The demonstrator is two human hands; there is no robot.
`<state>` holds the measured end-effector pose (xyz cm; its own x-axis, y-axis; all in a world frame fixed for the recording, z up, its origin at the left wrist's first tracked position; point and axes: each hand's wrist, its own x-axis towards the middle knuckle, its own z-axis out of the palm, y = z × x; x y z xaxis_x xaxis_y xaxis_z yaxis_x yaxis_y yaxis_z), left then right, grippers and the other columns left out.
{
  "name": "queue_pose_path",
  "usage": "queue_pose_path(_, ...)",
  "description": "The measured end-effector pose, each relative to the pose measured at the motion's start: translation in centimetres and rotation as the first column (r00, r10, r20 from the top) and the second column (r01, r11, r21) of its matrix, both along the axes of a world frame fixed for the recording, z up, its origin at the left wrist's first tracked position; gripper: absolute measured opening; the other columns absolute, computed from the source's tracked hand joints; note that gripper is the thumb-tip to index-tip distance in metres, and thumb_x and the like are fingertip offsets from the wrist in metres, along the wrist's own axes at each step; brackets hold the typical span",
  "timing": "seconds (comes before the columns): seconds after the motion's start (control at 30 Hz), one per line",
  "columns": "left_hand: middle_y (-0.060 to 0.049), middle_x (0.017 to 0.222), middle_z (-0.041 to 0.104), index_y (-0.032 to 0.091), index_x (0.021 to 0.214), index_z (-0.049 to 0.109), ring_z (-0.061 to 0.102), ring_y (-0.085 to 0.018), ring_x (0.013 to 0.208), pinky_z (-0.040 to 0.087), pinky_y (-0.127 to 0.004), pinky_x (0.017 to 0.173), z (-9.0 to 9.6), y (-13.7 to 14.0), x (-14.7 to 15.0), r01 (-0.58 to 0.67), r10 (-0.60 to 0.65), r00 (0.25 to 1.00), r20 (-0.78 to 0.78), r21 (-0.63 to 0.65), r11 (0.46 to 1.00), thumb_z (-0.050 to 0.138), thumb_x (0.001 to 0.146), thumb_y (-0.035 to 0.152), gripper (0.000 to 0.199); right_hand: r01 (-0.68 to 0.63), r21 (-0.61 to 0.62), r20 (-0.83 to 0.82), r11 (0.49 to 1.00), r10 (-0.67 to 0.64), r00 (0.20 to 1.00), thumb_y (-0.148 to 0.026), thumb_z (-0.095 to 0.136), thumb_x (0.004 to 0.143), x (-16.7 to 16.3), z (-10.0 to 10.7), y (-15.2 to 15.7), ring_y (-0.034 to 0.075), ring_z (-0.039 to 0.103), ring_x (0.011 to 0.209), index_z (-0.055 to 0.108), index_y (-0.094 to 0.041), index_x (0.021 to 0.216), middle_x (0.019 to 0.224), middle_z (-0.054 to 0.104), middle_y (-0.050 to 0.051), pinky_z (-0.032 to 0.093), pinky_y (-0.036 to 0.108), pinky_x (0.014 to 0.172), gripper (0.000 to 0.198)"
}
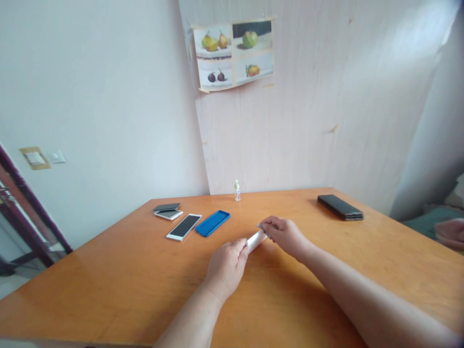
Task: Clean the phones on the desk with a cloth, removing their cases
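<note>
Low over the middle of the table, my left hand (227, 268) is closed around the near end of a slim, flat silvery-white object (255, 241). Its exact kind cannot be made out. At the far end of that object, my right hand (286, 236) pinches a small greyish piece (266, 231); whether this is part of the same object is unclear. A blue phone case (213, 223) lies open side up to the left, beyond my left hand. Beside it rests a white smartphone (184, 227) with a dark screen.
Farther left, a dark flat device (166, 207) leans on another white phone (168, 214). A small clear bottle (237, 192) stands at the back of the wooden table (145, 280). Several stacked black phones (340, 207) lie at right. Another person's hand (450, 233) shows at the right edge.
</note>
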<state>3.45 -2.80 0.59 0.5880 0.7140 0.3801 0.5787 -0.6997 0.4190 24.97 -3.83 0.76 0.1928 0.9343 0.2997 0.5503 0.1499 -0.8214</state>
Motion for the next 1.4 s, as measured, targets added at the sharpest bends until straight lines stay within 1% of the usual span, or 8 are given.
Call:
queue_pose_path(0.17,-0.006,0.094,0.070,0.023,0.099,0.062,0.064,-0.019,0.087,0.042,-0.025,0.069,-0.1,0.0,0.0,0.047,-0.045,0.998,0.053,-0.029,0.998,0.033,0.101,0.040,0.034,-0.279,0.058,0.065,0.959,0.275,0.959,-0.035,0.051,0.088,-3.4,0.6,-1.5,0.013,0.056,0.067,0.070,-0.020,0.087,0.073,0.066,0.000,0.042,0.023,0.062,0.024)
queue_pose_path(0.37,-0.005,0.092,0.069,0.023,0.102,0.063,0.064,-0.019,0.085,0.042,-0.025,0.068,-0.1,0.1,0.0,0.010,-0.010,1.000,0.012,-0.029,1.000,0.034,0.100,0.038,0.033,0.075,0.005,0.009,0.997,-0.075,0.997,-0.045,0.054,0.084,1.6,0.3,0.5,0.013,0.051,0.056,0.070,-0.018,0.085,0.060,0.059,-0.001,0.036,0.024,0.052,0.031)
queue_pose_path(0.47,-0.005,0.093,0.069,0.023,0.102,0.062,0.064,-0.018,0.084,0.041,-0.024,0.067,-0.1,0.1,0.0,0.013,-0.013,1.000,0.005,-0.023,1.000,0.034,0.100,0.038,0.032,0.148,0.002,-0.018,0.989,-0.148,0.989,-0.047,0.054,0.084,2.7,-0.1,1.1,0.013,0.050,0.055,0.070,-0.018,0.088,0.059,0.058,-0.001,0.037,0.024,0.052,0.033)
queue_pose_path(0.73,-0.005,0.090,0.069,0.023,0.097,0.061,0.064,-0.018,0.083,0.040,-0.024,0.065,-0.1,0.0,-0.1,0.026,-0.025,0.999,0.043,-0.020,0.999,0.033,0.101,0.042,0.034,-0.279,0.034,-0.001,0.960,0.279,0.960,-0.041,0.051,0.088,-2.8,0.3,-1.0,0.012,0.052,0.061,0.070,-0.019,0.092,0.070,0.062,0.000,0.040,0.022,0.058,0.029)
queue_pose_path(1.0,-0.005,0.088,0.068,0.022,0.095,0.061,0.062,-0.018,0.080,0.040,-0.024,0.065,-0.1,0.1,0.0,0.007,-0.007,1.000,0.009,-0.024,1.000,0.034,0.100,0.038,0.031,0.132,-0.020,-0.090,0.991,-0.133,0.987,-0.047,0.054,0.083,2.5,-0.1,1.0,0.013,0.049,0.054,0.069,-0.018,0.087,0.058,0.055,-0.001,0.037,0.023,0.050,0.033)
queue_pose_path(1.1,-0.004,0.087,0.068,0.022,0.096,0.061,0.062,-0.018,0.080,0.040,-0.025,0.065,-0.1,0.1,0.0,-0.004,0.004,1.000,0.016,-0.018,1.000,0.034,0.100,0.038,0.032,0.066,-0.006,-0.080,0.998,-0.066,0.995,-0.047,0.054,0.084,1.3,-0.2,0.6,0.013,0.050,0.054,0.070,-0.018,0.090,0.059,0.057,-0.001,0.038,0.023,0.051,0.033)
queue_pose_path(1.27,-0.005,0.091,0.069,0.024,0.101,0.062,0.064,-0.019,0.084,0.042,-0.026,0.068,-0.2,0.1,-0.1,0.031,-0.029,0.998,0.050,-0.029,0.999,0.033,0.100,0.042,0.034,-0.285,0.054,0.005,0.957,0.285,0.958,-0.041,0.051,0.089,-3.3,0.4,-1.3,0.013,0.055,0.066,0.071,-0.020,0.091,0.075,0.065,0.001,0.043,0.023,0.060,0.029)
queue_pose_path(1.4,-0.005,0.090,0.069,0.023,0.099,0.062,0.064,-0.019,0.082,0.042,-0.025,0.066,-0.2,0.1,0.0,0.009,-0.007,0.999,0.037,-0.033,0.999,0.033,0.100,0.041,0.034,-0.163,0.021,-0.007,0.986,0.163,0.987,-0.043,0.053,0.087,-1.7,0.2,-0.4,0.012,0.052,0.059,0.071,-0.019,0.087,0.066,0.061,0.000,0.039,0.022,0.054,0.030)
